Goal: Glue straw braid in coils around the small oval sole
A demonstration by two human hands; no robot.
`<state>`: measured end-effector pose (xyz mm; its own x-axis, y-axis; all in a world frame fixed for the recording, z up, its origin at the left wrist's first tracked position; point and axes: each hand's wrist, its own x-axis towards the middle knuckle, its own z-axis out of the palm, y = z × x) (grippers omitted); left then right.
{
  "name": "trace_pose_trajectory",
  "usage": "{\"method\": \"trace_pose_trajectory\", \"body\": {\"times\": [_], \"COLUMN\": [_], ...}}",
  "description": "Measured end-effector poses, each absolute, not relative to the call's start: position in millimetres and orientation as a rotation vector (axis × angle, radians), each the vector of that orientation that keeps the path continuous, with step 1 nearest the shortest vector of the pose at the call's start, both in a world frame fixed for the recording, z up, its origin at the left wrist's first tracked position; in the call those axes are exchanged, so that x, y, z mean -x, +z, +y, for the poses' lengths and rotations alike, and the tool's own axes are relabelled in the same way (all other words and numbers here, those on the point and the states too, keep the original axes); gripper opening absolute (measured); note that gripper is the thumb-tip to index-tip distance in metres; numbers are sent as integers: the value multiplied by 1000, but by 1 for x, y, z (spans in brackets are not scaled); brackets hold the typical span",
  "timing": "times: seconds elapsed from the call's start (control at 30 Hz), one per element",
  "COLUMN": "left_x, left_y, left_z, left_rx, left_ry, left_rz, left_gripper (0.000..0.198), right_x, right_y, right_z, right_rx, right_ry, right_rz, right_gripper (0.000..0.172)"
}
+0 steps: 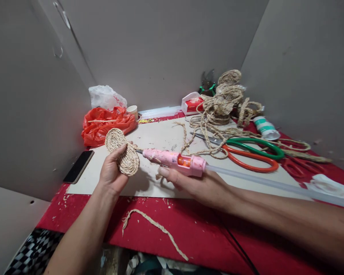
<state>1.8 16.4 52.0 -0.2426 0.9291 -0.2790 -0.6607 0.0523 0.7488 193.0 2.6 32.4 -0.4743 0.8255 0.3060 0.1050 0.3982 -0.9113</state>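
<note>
My left hand [113, 168] is closed around a coiled braided-straw piece [129, 162], shaped like a small shoe sole, and holds it up above the white board. In my right hand [195, 187] is a pink hot glue gun [174, 160], gripped from below. A long translucent glue stick [255, 181] runs out of its back end toward the right. The gun's nozzle points left and meets the edge of the straw piece, near my left fingertips; whether glue is coming out cannot be made out. A bit of braid shows beside my right fingers.
Large scissors [252, 152] with green and orange handles lie at right, before a heap of braided cord [226, 99]. A phone [78, 167] and red plastic bag [109, 124] are at left. A loose braid [157, 225] lies in front. Grey walls enclose the table.
</note>
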Motion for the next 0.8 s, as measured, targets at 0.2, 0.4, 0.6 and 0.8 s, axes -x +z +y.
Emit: {"method": "trace_pose_trajectory", "body": {"times": [0.2, 0.4, 0.6, 0.8], "left_x": [-2, -1, -1, 1], "left_y": [53, 51, 51, 51], "left_z": [15, 16, 17, 17], "left_rx": [-377, -383, -385, -380], "left_ry": [1551, 1547, 1557, 1561], "left_rz": [969, 954, 938, 936], "left_gripper": [17, 17, 18, 17], "right_x": [-192, -192, -193, -193], "right_y": [35, 30, 33, 35], "right_z": [2, 2, -2, -3], "right_rx": [783, 790, 914, 923], "right_ry": [1121, 1155, 1150, 1184], "right_rz": [-1861, -1802, -1837, -1852], "right_gripper": [34, 29, 27, 30]}}
